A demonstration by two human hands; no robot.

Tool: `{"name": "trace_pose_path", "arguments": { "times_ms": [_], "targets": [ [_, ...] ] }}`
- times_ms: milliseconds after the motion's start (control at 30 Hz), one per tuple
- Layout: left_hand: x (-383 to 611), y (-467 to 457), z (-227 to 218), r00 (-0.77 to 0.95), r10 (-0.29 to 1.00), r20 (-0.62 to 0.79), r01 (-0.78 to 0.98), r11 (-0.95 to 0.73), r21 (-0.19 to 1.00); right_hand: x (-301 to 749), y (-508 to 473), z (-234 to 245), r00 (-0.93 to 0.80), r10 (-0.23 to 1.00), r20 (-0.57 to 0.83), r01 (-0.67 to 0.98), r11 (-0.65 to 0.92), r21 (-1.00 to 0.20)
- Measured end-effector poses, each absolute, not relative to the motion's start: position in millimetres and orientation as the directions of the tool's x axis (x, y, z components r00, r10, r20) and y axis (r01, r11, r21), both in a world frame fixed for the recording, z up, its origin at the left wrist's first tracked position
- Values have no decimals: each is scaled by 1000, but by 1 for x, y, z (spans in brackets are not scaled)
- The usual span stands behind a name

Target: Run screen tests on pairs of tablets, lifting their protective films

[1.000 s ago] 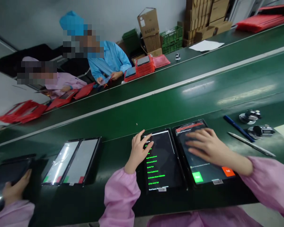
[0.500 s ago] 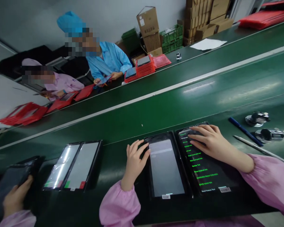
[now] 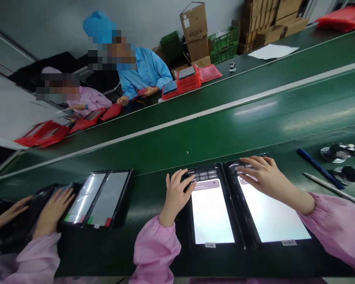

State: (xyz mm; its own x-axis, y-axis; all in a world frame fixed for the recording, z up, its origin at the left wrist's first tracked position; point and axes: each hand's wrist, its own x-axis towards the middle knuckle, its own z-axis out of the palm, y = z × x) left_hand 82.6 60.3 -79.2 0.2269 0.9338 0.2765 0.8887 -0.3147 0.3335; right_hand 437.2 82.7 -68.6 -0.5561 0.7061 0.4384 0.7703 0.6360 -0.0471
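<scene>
Two tablets lie side by side on the green bench in front of me, both screens lit mostly white with a dark panel of buttons at the top. My left hand (image 3: 179, 193) is at the upper left corner of the left tablet (image 3: 213, 215), fingers spread and fingertips over its top buttons. Over the top of the right tablet (image 3: 279, 221) lies my right hand (image 3: 260, 173), fingers stretched out and covering part of its panel. Neither hand grips anything. A small white label sits at the lower edge of each tablet.
Left of me, two more tablets (image 3: 109, 199) lie together, beside a co-worker's hands (image 3: 55, 209) on dark tablets. A blue pen (image 3: 319, 167), a white stylus (image 3: 333, 189) and metal fittings (image 3: 339, 152) lie at right. Across the bench, two people sit near red pouches (image 3: 189, 81).
Both screens have changed: the left from grey, the right from a green text list, to white with dark panels. The co-worker's hand at left moved right, and a second one appeared. My hands stayed on the tablets.
</scene>
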Motion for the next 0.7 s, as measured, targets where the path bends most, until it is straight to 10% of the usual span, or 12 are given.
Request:
{"name": "trace_pose_path", "arguments": {
  "times_ms": [400,700],
  "targets": [
    [83,64,-83,146,940,308,774,-302,556,435,85,-74,-450,797,404,750,582,-314],
    [89,80,-107,-219,955,200,422,-92,902,489,110,-88,25,950,311,582,239,-777]
  ]
}}
